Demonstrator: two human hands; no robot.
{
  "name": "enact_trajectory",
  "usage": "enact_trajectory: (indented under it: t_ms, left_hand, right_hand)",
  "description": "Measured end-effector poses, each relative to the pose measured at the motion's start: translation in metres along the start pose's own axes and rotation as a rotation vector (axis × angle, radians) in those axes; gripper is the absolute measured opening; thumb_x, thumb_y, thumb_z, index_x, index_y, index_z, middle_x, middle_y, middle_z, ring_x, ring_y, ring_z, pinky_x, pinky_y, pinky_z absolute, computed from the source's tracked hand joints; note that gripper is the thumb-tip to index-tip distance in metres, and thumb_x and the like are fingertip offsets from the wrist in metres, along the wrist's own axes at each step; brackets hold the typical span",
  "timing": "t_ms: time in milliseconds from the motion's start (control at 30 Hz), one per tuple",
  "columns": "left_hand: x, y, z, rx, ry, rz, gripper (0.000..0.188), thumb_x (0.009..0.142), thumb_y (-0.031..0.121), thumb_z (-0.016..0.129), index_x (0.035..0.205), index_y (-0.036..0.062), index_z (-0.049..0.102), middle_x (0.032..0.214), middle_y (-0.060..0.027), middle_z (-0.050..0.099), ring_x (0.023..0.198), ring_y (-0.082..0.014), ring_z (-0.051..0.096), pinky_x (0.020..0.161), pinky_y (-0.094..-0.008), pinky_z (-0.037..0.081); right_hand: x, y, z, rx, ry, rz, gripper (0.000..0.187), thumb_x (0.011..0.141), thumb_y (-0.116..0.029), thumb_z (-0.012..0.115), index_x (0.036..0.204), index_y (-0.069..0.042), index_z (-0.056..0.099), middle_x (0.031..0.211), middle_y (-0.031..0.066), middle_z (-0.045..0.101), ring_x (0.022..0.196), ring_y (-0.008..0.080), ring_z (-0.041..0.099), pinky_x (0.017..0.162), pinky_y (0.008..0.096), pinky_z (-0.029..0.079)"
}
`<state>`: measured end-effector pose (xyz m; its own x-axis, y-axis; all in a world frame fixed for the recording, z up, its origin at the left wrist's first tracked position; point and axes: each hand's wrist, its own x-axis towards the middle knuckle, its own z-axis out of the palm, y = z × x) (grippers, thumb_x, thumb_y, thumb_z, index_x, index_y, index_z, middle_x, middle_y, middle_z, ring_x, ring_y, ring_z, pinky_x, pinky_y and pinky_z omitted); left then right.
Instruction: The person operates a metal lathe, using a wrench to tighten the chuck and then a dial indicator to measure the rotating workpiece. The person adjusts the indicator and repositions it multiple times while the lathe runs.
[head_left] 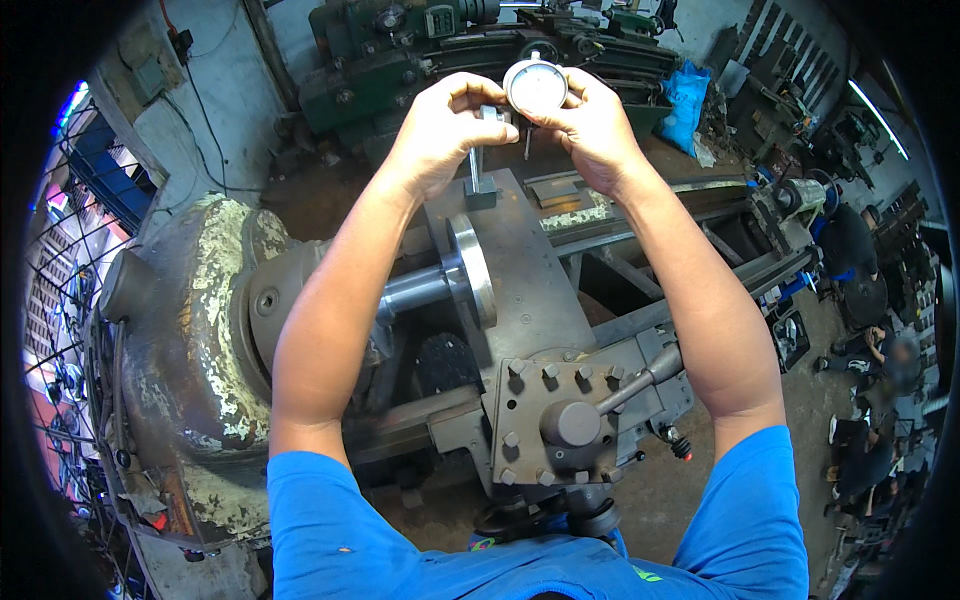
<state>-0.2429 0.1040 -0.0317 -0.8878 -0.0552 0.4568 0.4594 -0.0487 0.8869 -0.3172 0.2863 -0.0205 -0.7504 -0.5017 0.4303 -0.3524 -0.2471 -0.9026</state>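
Note:
Both arms reach out over a lathe. A round white-faced dial indicator (537,87) is pinched in the fingers of my right hand (603,132), its thin stem pointing down. My left hand (432,138) grips the upper end of an upright indicator stand (477,168), right beside the dial. The stand's small dark base (481,193) rests on the flat carriage plate (530,300). Whether the dial is joined to the stand is hidden by my fingers. Below my left hand, a shiny metal disc on a shaft (473,268) sticks out from the lathe chuck (275,300).
Close to me sits a square tool post (555,425) with several bolts and a long lever (645,378). The worn headstock (215,330) stands at left, the tailstock (800,195) far right. Behind are a green machine (400,75) and a blue bag (686,105). People sit at the right.

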Motion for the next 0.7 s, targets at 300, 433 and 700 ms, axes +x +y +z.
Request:
enact_trajectory:
  t_ms: [300,433,700]
  left_hand:
    - [-0.003,-0.002,0.000,0.055,-0.044,-0.160,0.054,0.074,-0.005,0.077,0.125,0.0019,0.059,0.110,-0.0093,0.067,0.103,-0.0172,0.063,0.097,-0.0332,0.051]
    - [-0.002,-0.008,0.003,0.096,-0.001,-0.186,0.053,0.075,-0.009,0.074,0.124,0.0032,0.060,0.108,-0.0084,0.067,0.100,-0.0163,0.064,0.094,-0.0333,0.052]
    - [-0.001,-0.014,0.002,0.317,0.029,-0.257,0.047,0.075,-0.005,0.074,0.121,0.0020,0.062,0.102,-0.0069,0.067,0.088,-0.0132,0.065,0.080,-0.0275,0.054]
  right_hand:
    - [0.010,0.015,-0.009,0.067,0.004,0.013,0.044,0.081,-0.003,0.079,0.120,-0.001,0.060,0.109,0.0080,0.069,0.096,0.0157,0.068,0.077,0.0300,0.060]
    - [0.011,0.020,-0.008,0.043,-0.001,0.065,0.043,0.084,-0.004,0.077,0.123,-0.003,0.058,0.112,0.0069,0.068,0.100,0.0144,0.067,0.078,0.0288,0.059]
    - [0.012,0.028,-0.003,-0.002,-0.040,0.143,0.037,0.087,-0.005,0.074,0.120,-0.004,0.059,0.113,0.0058,0.067,0.102,0.0142,0.066,0.079,0.0299,0.059]
